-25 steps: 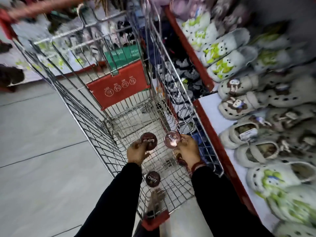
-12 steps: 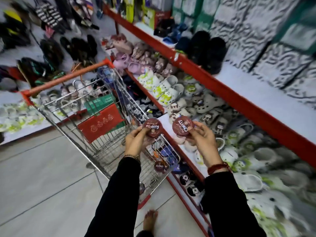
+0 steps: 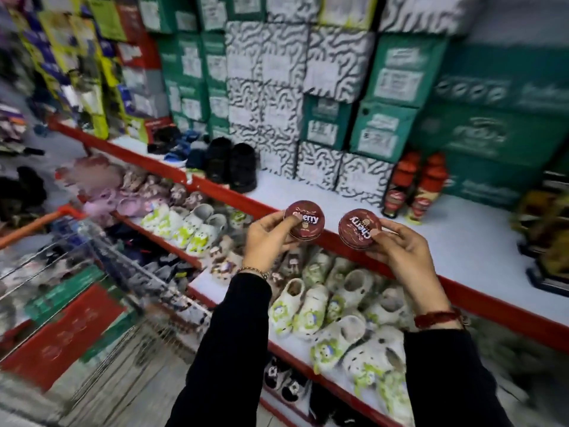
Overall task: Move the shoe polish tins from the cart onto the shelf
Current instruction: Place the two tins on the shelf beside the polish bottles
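Note:
I hold two round dark-red shoe polish tins with "Cherry" on their lids. My left hand [image 3: 267, 238] grips the left tin [image 3: 304, 221]; my right hand [image 3: 400, 251] grips the right tin [image 3: 358, 228], whose label is turned sideways. Both tins hover just in front of the red front edge of the white shelf [image 3: 455, 241], roughly level with it. The wire cart [image 3: 92, 303] sits blurred at lower left, and its contents cannot be made out.
Two red-capped polish bottles [image 3: 415, 192] stand on the shelf right of the tins. Black shoes [image 3: 234, 164] and stacked shoe boxes [image 3: 308, 87] fill the shelf's back and left. Pale clogs [image 3: 338, 306] crowd the lower shelf beneath my hands. Dark objects sit at far right.
Both hands lifted the tins out of the cart and carried them up and right to the upper shelf's edge. My view swung from the cart to the shelf.

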